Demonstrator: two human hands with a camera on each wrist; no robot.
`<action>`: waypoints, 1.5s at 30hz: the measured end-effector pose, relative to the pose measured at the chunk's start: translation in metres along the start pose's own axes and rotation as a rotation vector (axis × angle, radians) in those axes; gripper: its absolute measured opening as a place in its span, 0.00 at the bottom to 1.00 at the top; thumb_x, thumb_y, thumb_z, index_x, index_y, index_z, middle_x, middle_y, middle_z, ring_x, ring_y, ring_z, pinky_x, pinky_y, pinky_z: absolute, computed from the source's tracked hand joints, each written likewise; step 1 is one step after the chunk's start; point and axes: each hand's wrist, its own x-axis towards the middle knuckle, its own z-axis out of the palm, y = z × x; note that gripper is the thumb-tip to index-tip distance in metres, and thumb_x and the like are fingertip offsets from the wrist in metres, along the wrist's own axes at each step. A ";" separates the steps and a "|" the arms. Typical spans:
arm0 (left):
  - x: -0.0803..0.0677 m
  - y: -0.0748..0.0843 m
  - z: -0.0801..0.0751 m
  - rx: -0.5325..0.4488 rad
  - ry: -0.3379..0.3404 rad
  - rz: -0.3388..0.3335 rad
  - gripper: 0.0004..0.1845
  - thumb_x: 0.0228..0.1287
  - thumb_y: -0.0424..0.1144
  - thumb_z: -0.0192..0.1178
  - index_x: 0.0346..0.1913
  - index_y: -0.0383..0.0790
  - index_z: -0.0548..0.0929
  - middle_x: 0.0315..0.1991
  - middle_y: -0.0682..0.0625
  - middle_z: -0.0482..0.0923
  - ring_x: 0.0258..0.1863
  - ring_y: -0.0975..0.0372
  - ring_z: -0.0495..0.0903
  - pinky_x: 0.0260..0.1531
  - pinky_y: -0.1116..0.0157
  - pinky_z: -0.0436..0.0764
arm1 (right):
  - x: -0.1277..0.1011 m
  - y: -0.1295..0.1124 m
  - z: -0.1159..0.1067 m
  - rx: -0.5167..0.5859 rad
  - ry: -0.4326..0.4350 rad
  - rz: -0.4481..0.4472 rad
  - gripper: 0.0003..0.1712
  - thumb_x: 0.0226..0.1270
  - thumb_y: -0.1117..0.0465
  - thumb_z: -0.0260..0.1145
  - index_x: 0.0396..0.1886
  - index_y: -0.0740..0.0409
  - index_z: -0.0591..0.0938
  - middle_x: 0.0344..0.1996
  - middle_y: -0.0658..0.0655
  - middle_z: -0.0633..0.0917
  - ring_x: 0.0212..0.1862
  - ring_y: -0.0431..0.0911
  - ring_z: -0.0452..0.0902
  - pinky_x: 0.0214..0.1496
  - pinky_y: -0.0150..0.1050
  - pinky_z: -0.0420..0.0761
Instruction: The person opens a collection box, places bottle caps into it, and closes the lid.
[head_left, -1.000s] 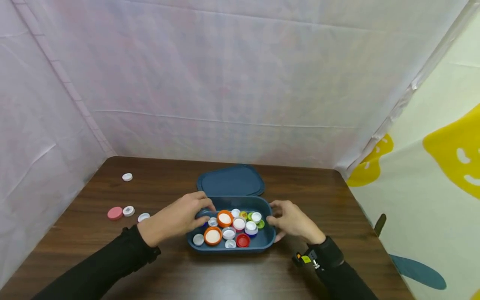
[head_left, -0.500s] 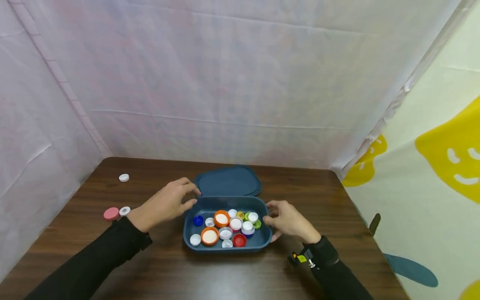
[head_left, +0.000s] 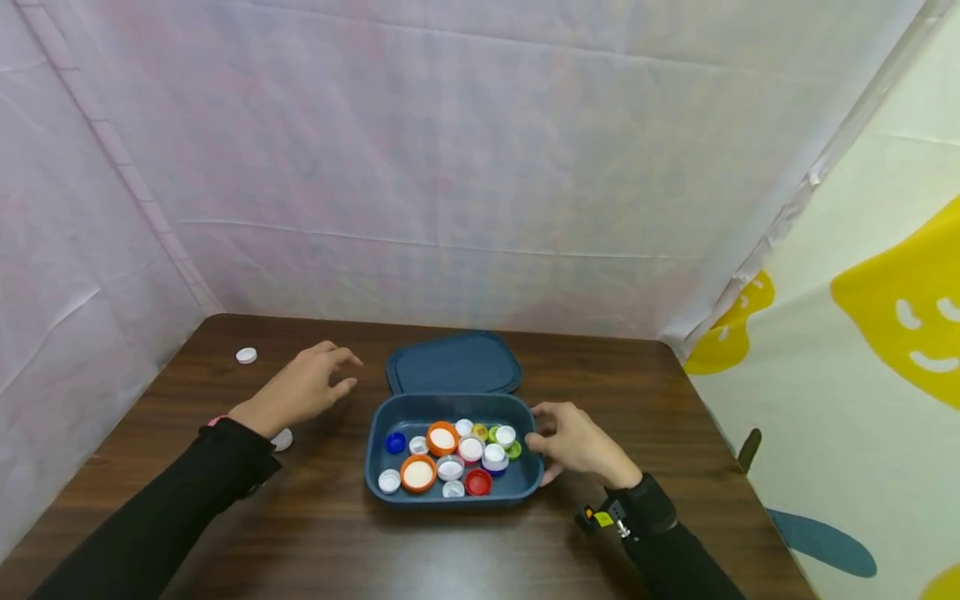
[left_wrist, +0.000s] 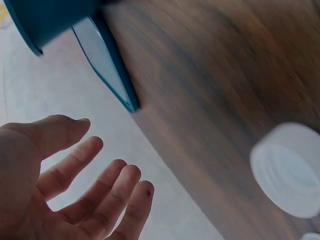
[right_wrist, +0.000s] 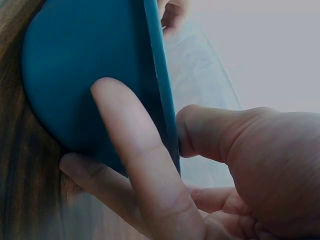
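Two hands: right hand [head_left: 573, 442] grips blue container [head_left: 450, 493]; left hand [head_left: 300, 387] spread, empty.

A dark wooden table [head_left: 337, 542] stands between pale fabric walls [head_left: 450, 167] (creased).

Bare table [head_left: 330, 533] left of the cap-filled tub [head_left: 378, 417], lid [head_left: 453, 365] just behind.
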 end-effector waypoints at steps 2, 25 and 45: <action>0.001 -0.008 -0.003 0.003 -0.003 -0.022 0.18 0.81 0.36 0.73 0.67 0.33 0.90 0.61 0.32 0.86 0.57 0.40 0.91 0.55 0.41 0.92 | 0.000 0.000 0.000 0.001 0.003 -0.005 0.33 0.85 0.65 0.72 0.82 0.71 0.76 0.61 0.71 0.92 0.39 0.52 0.97 0.37 0.49 0.97; -0.008 -0.094 -0.027 0.065 -0.019 -0.249 0.26 0.84 0.36 0.66 0.75 0.22 0.80 0.72 0.12 0.71 0.71 0.17 0.70 0.66 0.24 0.77 | -0.003 -0.002 0.000 -0.001 0.002 -0.014 0.34 0.84 0.65 0.72 0.82 0.72 0.75 0.60 0.71 0.93 0.38 0.52 0.96 0.36 0.50 0.97; -0.009 -0.119 -0.035 0.152 -0.056 -0.296 0.31 0.76 0.37 0.70 0.71 0.14 0.78 0.61 0.15 0.81 0.67 0.21 0.75 0.70 0.25 0.78 | 0.002 0.002 0.000 0.009 0.013 -0.005 0.32 0.83 0.66 0.72 0.81 0.71 0.76 0.59 0.70 0.93 0.39 0.52 0.96 0.37 0.50 0.97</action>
